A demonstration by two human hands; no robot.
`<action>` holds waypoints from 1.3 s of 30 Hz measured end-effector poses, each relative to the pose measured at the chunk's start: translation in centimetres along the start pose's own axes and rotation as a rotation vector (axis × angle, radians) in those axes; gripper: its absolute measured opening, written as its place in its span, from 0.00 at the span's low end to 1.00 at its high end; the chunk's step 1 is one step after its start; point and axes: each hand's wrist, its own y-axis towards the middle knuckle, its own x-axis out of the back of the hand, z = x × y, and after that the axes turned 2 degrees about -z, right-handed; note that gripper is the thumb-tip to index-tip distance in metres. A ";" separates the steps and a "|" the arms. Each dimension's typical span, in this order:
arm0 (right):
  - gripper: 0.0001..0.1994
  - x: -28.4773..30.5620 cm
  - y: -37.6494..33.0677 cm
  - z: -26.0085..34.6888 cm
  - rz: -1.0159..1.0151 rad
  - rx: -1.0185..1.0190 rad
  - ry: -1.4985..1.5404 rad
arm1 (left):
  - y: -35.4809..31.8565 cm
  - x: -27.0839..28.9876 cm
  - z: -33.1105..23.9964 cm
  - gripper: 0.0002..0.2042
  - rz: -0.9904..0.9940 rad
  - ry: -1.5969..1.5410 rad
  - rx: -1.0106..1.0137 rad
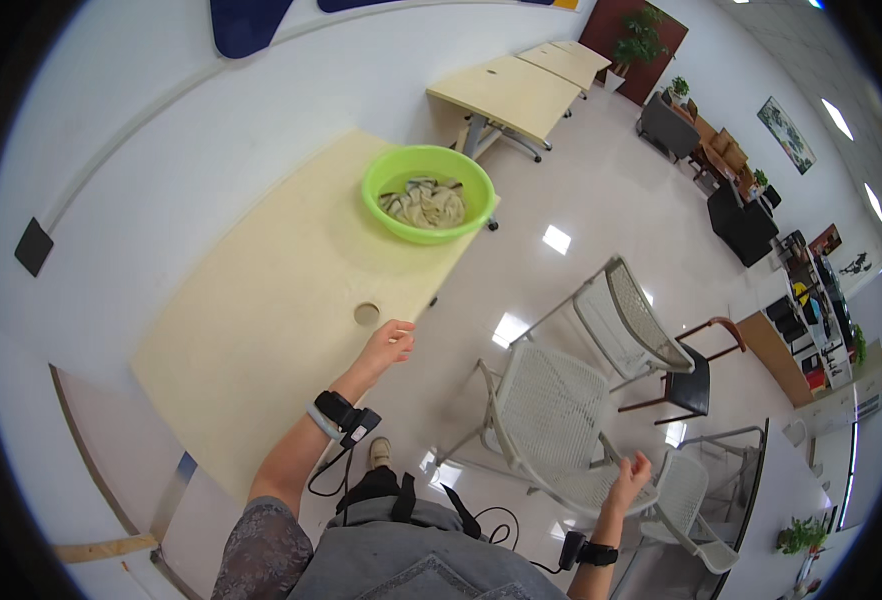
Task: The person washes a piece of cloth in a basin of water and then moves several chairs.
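My left hand (387, 346) hangs over the edge of a pale wood table (261, 310), beside a round cable hole in its top. Its fingers are loosely bent and a little apart, with nothing visible in them. Low on the right, my right hand (628, 484) is held out at my side, half-curled and without anything in it. In the picture it overlaps the top of a light mesh chair (551, 400). A lime-green basin (431, 236) stands at the table's far end, beyond my left hand. Crumpled pale cloth (426, 204) with dark stripes lies inside it.
Another mesh chair (616, 315) stands in front on the shiny tiled floor, near a dark-seated wooden chair (689, 385). More pale tables (511, 95) line the left wall ahead. On the right are a further mesh chair (679, 490) and a dark armchair (741, 222).
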 end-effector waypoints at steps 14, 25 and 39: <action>0.07 -22.8 -3.4 20.5 0.908 0.154 0.193 | 15.9 5.7 -3.8 0.18 -0.194 0.909 -0.528; 0.07 -37.7 3.4 32.6 1.217 0.559 0.182 | 17.2 5.6 -5.3 0.19 -0.224 0.703 -0.490; 0.24 -75.6 11.2 30.7 0.808 1.152 -0.354 | 29.5 5.9 -5.0 0.21 -0.629 0.197 -0.155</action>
